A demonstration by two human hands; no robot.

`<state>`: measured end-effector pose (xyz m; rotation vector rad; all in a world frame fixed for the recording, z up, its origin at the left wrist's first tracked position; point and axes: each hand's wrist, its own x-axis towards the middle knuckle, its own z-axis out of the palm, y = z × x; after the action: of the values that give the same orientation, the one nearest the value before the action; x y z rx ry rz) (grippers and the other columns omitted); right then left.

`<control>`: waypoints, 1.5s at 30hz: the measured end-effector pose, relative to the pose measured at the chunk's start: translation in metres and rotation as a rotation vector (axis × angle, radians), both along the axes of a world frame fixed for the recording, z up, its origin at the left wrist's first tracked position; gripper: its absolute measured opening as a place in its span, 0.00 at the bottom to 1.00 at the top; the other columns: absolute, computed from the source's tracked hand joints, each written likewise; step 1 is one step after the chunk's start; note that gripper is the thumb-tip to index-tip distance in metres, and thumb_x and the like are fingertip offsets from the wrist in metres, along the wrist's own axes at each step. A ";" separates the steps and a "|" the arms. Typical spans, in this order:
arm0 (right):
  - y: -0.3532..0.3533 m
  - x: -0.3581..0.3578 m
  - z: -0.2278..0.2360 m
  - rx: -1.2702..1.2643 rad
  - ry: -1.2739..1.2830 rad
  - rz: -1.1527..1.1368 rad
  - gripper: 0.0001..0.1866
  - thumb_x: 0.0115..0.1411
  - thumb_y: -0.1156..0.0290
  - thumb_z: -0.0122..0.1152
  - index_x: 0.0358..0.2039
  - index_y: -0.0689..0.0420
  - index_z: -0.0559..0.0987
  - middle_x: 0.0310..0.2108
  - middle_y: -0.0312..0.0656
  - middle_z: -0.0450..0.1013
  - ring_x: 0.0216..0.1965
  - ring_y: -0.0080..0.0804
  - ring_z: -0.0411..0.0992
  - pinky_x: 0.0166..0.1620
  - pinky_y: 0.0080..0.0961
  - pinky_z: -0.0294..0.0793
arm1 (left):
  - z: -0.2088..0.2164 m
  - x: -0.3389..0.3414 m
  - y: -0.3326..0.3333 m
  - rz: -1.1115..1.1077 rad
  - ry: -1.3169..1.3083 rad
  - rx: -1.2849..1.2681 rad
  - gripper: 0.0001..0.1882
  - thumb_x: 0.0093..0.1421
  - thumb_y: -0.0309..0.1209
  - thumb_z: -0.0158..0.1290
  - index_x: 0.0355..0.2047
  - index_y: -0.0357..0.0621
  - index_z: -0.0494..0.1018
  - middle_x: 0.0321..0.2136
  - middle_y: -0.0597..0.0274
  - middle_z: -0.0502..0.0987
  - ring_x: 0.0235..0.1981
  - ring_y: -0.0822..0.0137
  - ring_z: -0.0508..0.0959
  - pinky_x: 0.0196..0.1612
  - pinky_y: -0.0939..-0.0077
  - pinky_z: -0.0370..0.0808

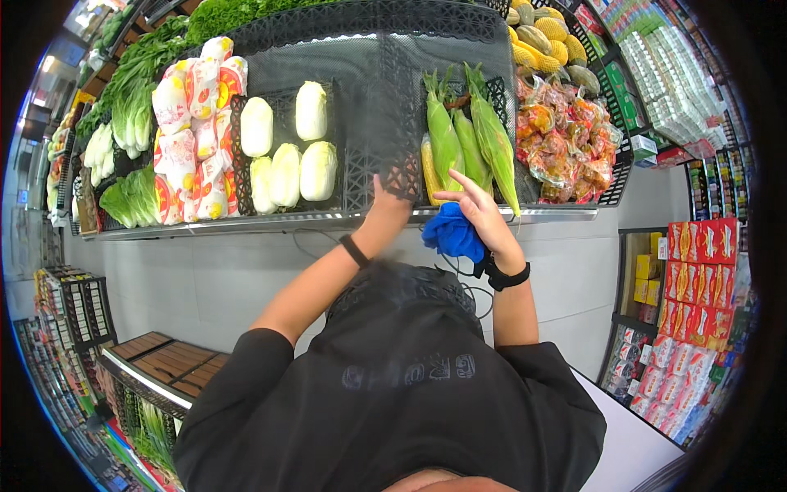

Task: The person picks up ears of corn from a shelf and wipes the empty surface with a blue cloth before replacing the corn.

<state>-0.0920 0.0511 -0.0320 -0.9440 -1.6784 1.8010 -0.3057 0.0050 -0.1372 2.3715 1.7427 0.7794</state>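
My left hand point(388, 211) reaches to the front edge of the produce stand, at a black plastic lattice point(402, 177) between the cabbages and the corn. Its fingers are partly hidden and blurred, so I cannot tell whether they grip the lattice. A crumpled blue cloth point(453, 233) is held in my right hand point(489, 221), with some fingers stretched out toward the corn. Several green-husked ears of corn point(443, 131) lie in a black tray just beyond that hand. Left of my left hand, several pale napa cabbages point(317, 171) rest in another black crate point(236, 148).
White-and-red wrapped packages point(197, 131) and leafy greens point(131, 123) fill the left side. Bagged reddish produce point(566, 139) and yellow-netted melons point(551, 39) lie right of the corn. A metal rail point(270, 221) edges the stand. Red boxes point(701, 279) are stacked at right; a slatted wooden top point(168, 365) stands lower left.
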 end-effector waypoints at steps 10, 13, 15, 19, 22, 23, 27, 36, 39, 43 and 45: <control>0.030 -0.045 -0.034 0.126 -0.509 -0.102 0.50 0.53 0.35 0.57 0.59 0.71 0.65 0.44 0.59 0.76 0.47 0.42 0.75 0.50 0.30 0.71 | -0.038 0.009 0.013 -0.003 0.323 -0.191 0.28 0.54 0.29 0.50 0.57 0.38 0.66 0.62 0.48 0.56 0.70 0.47 0.42 0.58 0.26 0.53; 0.040 -0.052 -0.050 0.161 -0.529 0.001 0.51 0.53 0.34 0.56 0.59 0.70 0.66 0.45 0.59 0.75 0.48 0.45 0.75 0.51 0.31 0.71 | -0.038 0.002 0.019 0.022 0.379 -0.088 0.29 0.53 0.29 0.50 0.58 0.39 0.66 0.63 0.49 0.54 0.70 0.48 0.42 0.58 0.28 0.53; 0.042 -0.055 -0.060 0.174 -0.529 0.006 0.50 0.52 0.33 0.55 0.58 0.70 0.67 0.45 0.60 0.75 0.49 0.47 0.75 0.51 0.31 0.71 | -0.048 -0.001 0.021 0.023 0.389 -0.065 0.29 0.54 0.30 0.49 0.59 0.41 0.65 0.65 0.52 0.53 0.70 0.49 0.43 0.58 0.28 0.54; 0.039 -0.064 -0.049 0.380 -0.635 0.032 0.46 0.52 0.38 0.56 0.57 0.68 0.68 0.44 0.60 0.75 0.47 0.51 0.74 0.51 0.35 0.72 | -0.060 0.000 0.023 0.022 0.447 -0.056 0.31 0.55 0.31 0.48 0.62 0.46 0.62 0.67 0.53 0.50 0.70 0.49 0.43 0.58 0.28 0.54; 0.037 -0.071 -0.051 0.491 -0.811 -0.040 0.34 0.53 0.52 0.55 0.54 0.64 0.71 0.33 0.58 0.77 0.38 0.55 0.76 0.44 0.45 0.74 | -0.072 0.007 0.026 0.083 0.443 -0.031 0.33 0.55 0.31 0.49 0.64 0.50 0.59 0.68 0.53 0.48 0.70 0.49 0.44 0.59 0.29 0.54; 0.039 -0.069 -0.056 0.494 -0.812 -0.040 0.34 0.53 0.52 0.55 0.54 0.64 0.71 0.33 0.58 0.77 0.38 0.55 0.76 0.44 0.45 0.74 | -0.073 0.009 0.028 0.112 0.416 -0.066 0.34 0.56 0.30 0.49 0.65 0.52 0.57 0.68 0.54 0.47 0.70 0.49 0.45 0.60 0.29 0.53; 0.037 -0.056 -0.079 0.661 -0.866 -0.032 0.24 0.58 0.61 0.50 0.50 0.63 0.73 0.29 0.57 0.76 0.32 0.56 0.75 0.39 0.47 0.73 | -0.057 -0.007 0.038 0.100 0.264 -0.205 0.41 0.49 0.28 0.58 0.65 0.55 0.57 0.68 0.53 0.48 0.69 0.50 0.45 0.62 0.32 0.51; 0.029 -0.061 -0.085 0.744 -0.795 -0.161 0.23 0.60 0.64 0.50 0.53 0.63 0.70 0.29 0.57 0.76 0.31 0.55 0.75 0.36 0.48 0.73 | -0.037 -0.044 0.053 -0.044 0.067 -0.309 0.53 0.36 0.42 0.71 0.64 0.55 0.59 0.67 0.48 0.49 0.68 0.43 0.48 0.67 0.48 0.51; 0.038 -0.061 -0.118 0.762 -0.750 -0.186 0.23 0.60 0.63 0.52 0.53 0.61 0.70 0.29 0.57 0.76 0.31 0.54 0.75 0.36 0.47 0.73 | -0.058 -0.059 0.063 -0.051 0.016 -0.261 0.46 0.41 0.40 0.69 0.62 0.51 0.62 0.66 0.47 0.52 0.67 0.42 0.51 0.66 0.53 0.54; 0.039 -0.070 -0.128 0.701 -0.884 -0.045 0.24 0.57 0.57 0.58 0.49 0.61 0.73 0.29 0.57 0.76 0.33 0.55 0.76 0.38 0.46 0.75 | -0.079 -0.067 0.069 0.042 -0.196 -0.398 0.28 0.55 0.31 0.56 0.57 0.41 0.67 0.63 0.43 0.58 0.64 0.44 0.58 0.64 0.60 0.60; 0.044 -0.080 -0.126 0.615 -0.952 0.001 0.27 0.56 0.50 0.58 0.45 0.61 0.75 0.31 0.59 0.76 0.36 0.55 0.76 0.41 0.46 0.75 | -0.080 -0.068 0.073 0.133 -0.293 -0.372 0.26 0.57 0.30 0.53 0.56 0.37 0.67 0.58 0.41 0.65 0.64 0.47 0.59 0.63 0.62 0.61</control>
<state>-0.1717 0.0955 -0.1583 -1.5925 -2.5401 0.6836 -0.3733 0.0783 -0.2171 1.8209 1.7526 0.7025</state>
